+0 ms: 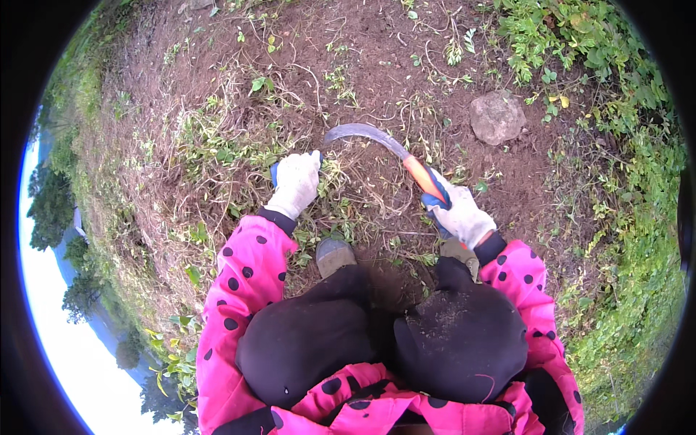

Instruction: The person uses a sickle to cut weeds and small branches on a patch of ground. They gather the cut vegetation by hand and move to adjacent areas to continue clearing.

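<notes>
A sickle with a curved grey blade and an orange handle (421,176) is gripped in my right hand (461,213), which wears a white glove with blue on the palm side. Its blade points left, low over uprooted weeds and bare soil. My left hand (296,183), gloved the same way, is down among the cut weeds (337,188), just left of and nearer than the blade tip. The fingers of that hand are curled; their tips and whatever they hold are hidden from above.
A roundish stone (497,117) lies on the brown soil beyond my right hand. Leafy green plants (580,36) grow along the right side. Dry stems and pulled weeds (196,152) cover the ground at left. My shoe (334,256) stands close behind my left hand.
</notes>
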`<state>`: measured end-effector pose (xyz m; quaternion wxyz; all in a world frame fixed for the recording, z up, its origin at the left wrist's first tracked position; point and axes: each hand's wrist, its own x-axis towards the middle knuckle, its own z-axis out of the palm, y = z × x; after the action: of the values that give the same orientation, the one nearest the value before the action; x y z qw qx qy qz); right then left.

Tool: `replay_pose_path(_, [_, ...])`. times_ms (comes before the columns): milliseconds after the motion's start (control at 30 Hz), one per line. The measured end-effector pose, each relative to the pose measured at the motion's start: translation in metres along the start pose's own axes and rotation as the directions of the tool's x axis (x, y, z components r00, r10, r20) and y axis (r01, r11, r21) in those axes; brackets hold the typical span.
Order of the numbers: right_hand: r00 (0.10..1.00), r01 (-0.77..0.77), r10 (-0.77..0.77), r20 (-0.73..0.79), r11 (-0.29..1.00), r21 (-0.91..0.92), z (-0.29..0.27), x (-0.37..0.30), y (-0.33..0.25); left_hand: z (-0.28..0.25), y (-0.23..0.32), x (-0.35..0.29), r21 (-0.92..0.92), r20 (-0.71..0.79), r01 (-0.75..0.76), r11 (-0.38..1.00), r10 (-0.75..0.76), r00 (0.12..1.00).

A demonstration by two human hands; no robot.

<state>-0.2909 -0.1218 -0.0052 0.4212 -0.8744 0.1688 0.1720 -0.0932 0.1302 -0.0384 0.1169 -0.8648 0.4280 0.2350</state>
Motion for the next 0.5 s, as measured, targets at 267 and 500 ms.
replay_pose_path(267, [0.991, -0.058, 0.035, 0.129, 0.981, 0.183, -0.019, -0.057, 0.026, 0.063, -0.160, -0.129, -0.289, -0.266, 0.544, 0.788, -0.612, 0.745])
replay_pose_path(500, [0.983, -0.181, 0.175, 0.050, 0.909, 0.375, -0.016, -0.012, -0.025, 0.005, -0.190, -0.201, 0.311, 0.018, 0.635, 0.707, -0.672, 0.740])
